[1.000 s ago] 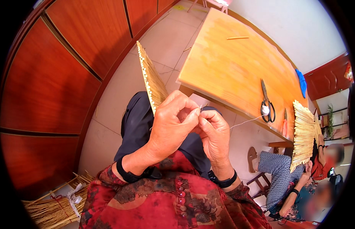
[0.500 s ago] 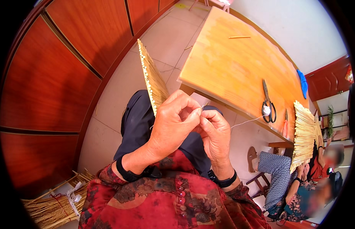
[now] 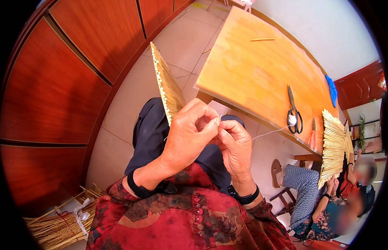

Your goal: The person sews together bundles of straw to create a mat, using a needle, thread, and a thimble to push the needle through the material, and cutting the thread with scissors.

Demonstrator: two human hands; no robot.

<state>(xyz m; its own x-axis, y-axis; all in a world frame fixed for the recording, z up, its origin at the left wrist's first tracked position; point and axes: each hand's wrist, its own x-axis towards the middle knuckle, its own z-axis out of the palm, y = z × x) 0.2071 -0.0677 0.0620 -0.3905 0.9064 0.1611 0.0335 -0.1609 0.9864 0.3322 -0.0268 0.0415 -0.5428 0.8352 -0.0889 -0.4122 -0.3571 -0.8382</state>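
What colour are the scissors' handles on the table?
Black handles on the scissors, seen in the head view.

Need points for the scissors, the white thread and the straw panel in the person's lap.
scissors (image 3: 293,111), head view, on the pivot above the black handles.
white thread (image 3: 271,132), head view, mid-span between the right hand and the table edge.
straw panel (image 3: 167,85), head view, middle of the stitched edge above the left hand.

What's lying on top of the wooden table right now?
On the table lie scissors, a thin stick, a blue cloth and white thread trailing off the edge. A straw mat held by another person covers the near right end.
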